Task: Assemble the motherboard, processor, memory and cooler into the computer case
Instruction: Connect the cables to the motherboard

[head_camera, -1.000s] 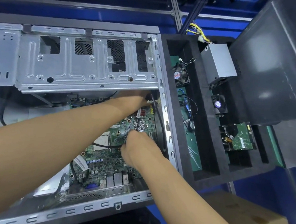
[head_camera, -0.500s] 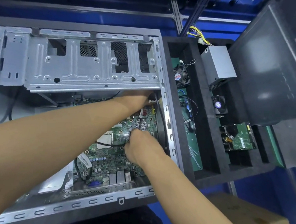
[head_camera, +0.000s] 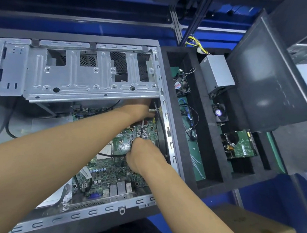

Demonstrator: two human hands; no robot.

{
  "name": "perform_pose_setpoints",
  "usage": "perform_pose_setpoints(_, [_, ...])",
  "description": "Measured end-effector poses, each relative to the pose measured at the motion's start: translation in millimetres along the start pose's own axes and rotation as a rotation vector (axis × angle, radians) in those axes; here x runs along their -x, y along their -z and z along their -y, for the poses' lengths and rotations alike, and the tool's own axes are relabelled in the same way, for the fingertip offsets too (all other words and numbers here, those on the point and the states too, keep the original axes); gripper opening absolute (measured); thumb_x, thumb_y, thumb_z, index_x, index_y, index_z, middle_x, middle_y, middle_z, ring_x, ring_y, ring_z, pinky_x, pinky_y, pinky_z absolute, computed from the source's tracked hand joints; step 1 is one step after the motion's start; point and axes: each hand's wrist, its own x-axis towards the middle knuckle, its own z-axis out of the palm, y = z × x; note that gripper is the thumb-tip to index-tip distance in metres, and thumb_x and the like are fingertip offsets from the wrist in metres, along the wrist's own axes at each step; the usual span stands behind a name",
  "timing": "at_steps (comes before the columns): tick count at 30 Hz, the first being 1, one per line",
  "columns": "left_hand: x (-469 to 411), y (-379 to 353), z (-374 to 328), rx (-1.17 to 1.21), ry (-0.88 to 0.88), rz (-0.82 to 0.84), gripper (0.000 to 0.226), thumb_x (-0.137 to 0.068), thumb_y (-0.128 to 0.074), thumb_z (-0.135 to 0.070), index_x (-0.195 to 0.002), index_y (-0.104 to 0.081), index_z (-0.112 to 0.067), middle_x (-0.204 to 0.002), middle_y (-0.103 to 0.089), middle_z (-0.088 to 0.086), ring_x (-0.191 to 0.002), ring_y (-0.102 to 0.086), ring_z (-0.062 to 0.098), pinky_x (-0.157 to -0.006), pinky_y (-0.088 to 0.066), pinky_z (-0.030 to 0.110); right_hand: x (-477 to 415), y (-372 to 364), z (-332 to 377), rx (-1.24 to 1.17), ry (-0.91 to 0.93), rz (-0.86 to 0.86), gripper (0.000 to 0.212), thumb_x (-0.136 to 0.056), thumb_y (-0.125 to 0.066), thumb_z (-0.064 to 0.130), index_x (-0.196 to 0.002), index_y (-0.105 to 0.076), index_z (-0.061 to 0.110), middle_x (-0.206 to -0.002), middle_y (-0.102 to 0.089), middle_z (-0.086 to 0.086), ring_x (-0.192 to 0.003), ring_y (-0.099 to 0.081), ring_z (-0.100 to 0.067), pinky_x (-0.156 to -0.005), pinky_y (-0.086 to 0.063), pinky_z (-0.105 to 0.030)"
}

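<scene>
Little has moved over the last second: both hands stay at the same spots inside the computer case (head_camera: 87, 215), which now sits slightly lower in the view. The motherboard (head_camera: 109, 171) lies flat on the case floor, partly covered by the two forearms. The left hand (head_camera: 142, 109) reaches under the edge of the metal drive cage (head_camera: 79, 78) at the case's far right corner; its fingertips are hidden beside a white connector (head_camera: 152, 110), and whether it grips anything cannot be told. The right hand (head_camera: 142, 155) is knuckles-up over the board with fingers curled tight on the end of a black cable (head_camera: 110, 155) that crosses the board. Just beside the case on the right stands a black foam tray (head_camera: 202, 138) holding a power supply (head_camera: 217, 75), a small fan (head_camera: 181, 84), a cooler (head_camera: 219, 112) and a hard drive (head_camera: 241, 146). A cardboard box (head_camera: 250, 230) sits at the near right.
</scene>
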Motion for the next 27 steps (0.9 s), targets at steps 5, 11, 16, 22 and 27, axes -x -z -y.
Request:
perform_pose_setpoints(5, [4.1,1.8,-0.2,0.053,0.008,0.006,0.053,-0.103,-0.040,-0.040,-0.145,-0.041,-0.009,-0.153,-0.037,0.011,-0.137,-0.038,0.027,-0.103,-0.032,0.031,-2.6,-2.2,-2.5,-0.008,0.021,-0.007,0.013,-0.099,-0.052,0.013,-0.089,-0.045,0.008,-0.089,-0.055,-0.010,-0.068,-0.054,-0.026,-0.059,-0.046,-0.034])
perform_pose_setpoints(11, [12.4,1.3,3.9,0.076,-0.084,-0.168,0.050,-0.099,-0.051,-0.035,-0.137,-0.046,-0.003,-0.120,-0.061,0.017,-0.091,-0.055,0.025,-0.064,-0.036,0.026,-4.7,-3.4,-0.6,0.007,0.012,-0.028,0.027,-0.098,-0.054,0.013,-0.075,-0.040,0.009,-0.071,-0.041,-0.003,-0.058,-0.047,-0.020,-0.046,-0.037,-0.027])
perform_pose_setpoints(16, [17.3,-1.5,4.6,0.074,-0.075,-0.199,0.049,-0.098,-0.052,-0.037,-0.129,-0.052,0.001,-0.097,-0.059,0.022,-0.061,-0.047,0.018,-0.050,-0.032,0.028,-3.8,-3.5,-2.1,-0.006,0.012,-0.059,0.034,-0.097,-0.054,0.012,-0.070,-0.034,0.014,-0.070,-0.039,-0.002,-0.056,-0.041,-0.017,-0.044,-0.029,-0.025])
perform_pose_setpoints(22, [12.0,-6.2,10.7,-0.038,-0.206,-0.396,0.023,-0.095,-0.060,-0.025,-0.079,-0.047,-0.015,-0.059,-0.042,-0.002,-0.050,-0.039,0.008,-0.043,-0.023,0.024,-2.1,-2.3,-1.5,-0.033,0.035,-0.077,0.021,-0.096,-0.054,0.011,-0.079,-0.042,0.010,-0.071,-0.040,-0.003,-0.056,-0.042,-0.019,-0.046,-0.033,-0.026])
perform_pose_setpoints(27, [13.7,-4.2,13.5,-0.163,-0.295,-0.402,0.037,-0.096,-0.059,-0.026,-0.065,-0.042,-0.014,-0.059,-0.042,-0.001,-0.050,-0.040,0.013,-0.043,-0.027,0.026,-0.9,-1.8,0.2,-0.040,0.036,-0.083,0.009,-0.096,-0.054,0.011,-0.091,-0.047,0.009,-0.070,-0.040,-0.003,-0.060,-0.047,-0.024,-0.052,-0.039,-0.029])
